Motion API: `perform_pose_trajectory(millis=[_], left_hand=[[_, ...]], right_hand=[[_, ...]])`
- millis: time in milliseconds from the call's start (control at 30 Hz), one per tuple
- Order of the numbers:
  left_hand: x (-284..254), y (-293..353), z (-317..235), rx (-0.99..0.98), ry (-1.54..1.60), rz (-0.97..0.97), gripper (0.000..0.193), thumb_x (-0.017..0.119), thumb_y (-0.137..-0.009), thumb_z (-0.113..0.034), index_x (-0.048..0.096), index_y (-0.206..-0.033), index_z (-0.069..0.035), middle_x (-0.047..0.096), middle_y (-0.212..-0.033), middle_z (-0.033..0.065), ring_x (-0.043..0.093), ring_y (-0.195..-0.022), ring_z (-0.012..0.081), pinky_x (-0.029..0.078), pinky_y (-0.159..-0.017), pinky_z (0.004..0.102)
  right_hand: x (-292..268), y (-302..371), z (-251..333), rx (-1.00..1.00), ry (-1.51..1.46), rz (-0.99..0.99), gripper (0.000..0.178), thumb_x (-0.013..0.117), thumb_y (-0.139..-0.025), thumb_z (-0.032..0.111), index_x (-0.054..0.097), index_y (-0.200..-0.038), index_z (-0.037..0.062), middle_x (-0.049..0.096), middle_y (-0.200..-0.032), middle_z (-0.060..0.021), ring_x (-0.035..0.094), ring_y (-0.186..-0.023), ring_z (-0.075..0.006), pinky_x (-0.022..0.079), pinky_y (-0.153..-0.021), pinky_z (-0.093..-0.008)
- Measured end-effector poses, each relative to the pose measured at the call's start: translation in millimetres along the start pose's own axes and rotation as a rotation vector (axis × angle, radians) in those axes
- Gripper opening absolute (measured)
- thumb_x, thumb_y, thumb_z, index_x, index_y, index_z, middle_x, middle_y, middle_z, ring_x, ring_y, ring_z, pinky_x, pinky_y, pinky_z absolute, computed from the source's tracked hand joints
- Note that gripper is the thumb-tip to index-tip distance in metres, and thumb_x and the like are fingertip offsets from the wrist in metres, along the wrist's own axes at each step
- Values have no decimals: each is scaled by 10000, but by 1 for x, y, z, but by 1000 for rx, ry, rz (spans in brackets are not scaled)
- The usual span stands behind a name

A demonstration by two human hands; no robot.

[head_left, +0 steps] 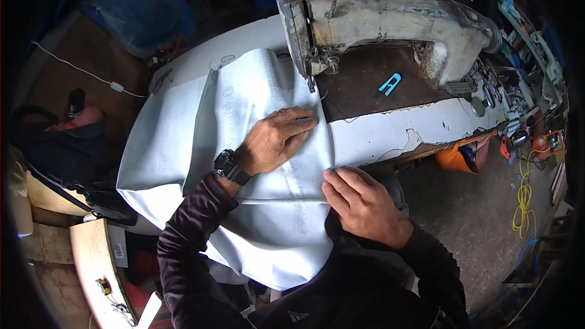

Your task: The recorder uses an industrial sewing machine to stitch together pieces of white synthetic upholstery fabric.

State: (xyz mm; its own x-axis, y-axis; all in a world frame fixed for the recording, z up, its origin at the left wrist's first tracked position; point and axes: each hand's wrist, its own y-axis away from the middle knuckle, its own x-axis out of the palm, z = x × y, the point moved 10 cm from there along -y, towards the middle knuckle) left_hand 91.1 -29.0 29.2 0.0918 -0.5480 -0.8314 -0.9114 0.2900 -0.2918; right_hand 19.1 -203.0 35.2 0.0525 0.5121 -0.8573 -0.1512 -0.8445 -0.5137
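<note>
A large white sheet of coated fabric (277, 222) lies over the sewing machine's table and hangs over its near edge in folds. One straight side of it runs under the needle area of the worn grey sewing machine (390, 18). My left hand (277, 140), with a black watch at the wrist, rests palm down on the sheet, fingers stretched toward the needle. My right hand (365, 204) is at the sheet's right edge, nearer to me. Its fingertips curl onto that edge; the thumb is hidden, apparently beneath.
Blue thread snips (390, 84) lie on the machine's dark bed. The white tabletop (390, 134) has chipped, peeling patches. An orange bag (457, 158) hangs below its right side. Yellow cord (523, 201) is on the floor at right. A wooden drawer-like box (94, 256) stands lower left.
</note>
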Motion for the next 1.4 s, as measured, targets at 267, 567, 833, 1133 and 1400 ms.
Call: perform_pose_trajectory(millis=[267, 567, 833, 1133, 1400], left_hand=[[-3, -2, 6, 80, -112, -24, 307, 691, -967, -66, 760, -1266, -53, 704, -1374, 149, 674, -1296, 343, 564, -1099, 436], [-4, -9, 15, 94, -112, -42, 315, 693, -941, -42, 764, -1247, -40, 710, -1366, 148, 666, -1316, 336, 553, -1123, 428], [-10, -19, 23, 123, -138, -66, 308, 710, -910, -47, 755, -1212, -7, 717, -1326, 161, 674, -1291, 349, 563, -1114, 416], [-16, -33, 39, 81, -104, -62, 309, 671, -936, -24, 750, -1234, -1, 706, -1351, 179, 667, -1304, 358, 564, -1094, 430], [-22, -44, 52, 94, -126, -87, 319, 672, -942, -42, 741, -1251, -2, 729, -1297, 170, 726, -1181, 347, 615, -993, 405]], right_hand=[[3, -17, -8, 14, -61, 26, 301, 650, -887, 108, 742, -1131, -43, 717, -1264, -204, 679, -1189, -317, 590, -1046, -477], [6, -21, -17, 4, -76, 20, 293, 654, -935, 137, 740, -1136, -59, 718, -1248, -220, 674, -1188, -329, 607, -1025, -468], [14, -27, -32, 40, -89, -7, 281, 663, -934, 124, 744, -1135, -54, 714, -1263, -218, 665, -1193, -312, 598, -1037, -474], [21, -38, -54, 85, -133, -16, 297, 693, -885, 99, 749, -1135, -51, 703, -1273, -203, 651, -1192, -302, 583, -1049, -472], [23, -52, -72, 104, -163, -41, 342, 755, -805, 78, 759, -1123, -48, 716, -1276, -168, 651, -1142, -290, 590, -1019, -458]])
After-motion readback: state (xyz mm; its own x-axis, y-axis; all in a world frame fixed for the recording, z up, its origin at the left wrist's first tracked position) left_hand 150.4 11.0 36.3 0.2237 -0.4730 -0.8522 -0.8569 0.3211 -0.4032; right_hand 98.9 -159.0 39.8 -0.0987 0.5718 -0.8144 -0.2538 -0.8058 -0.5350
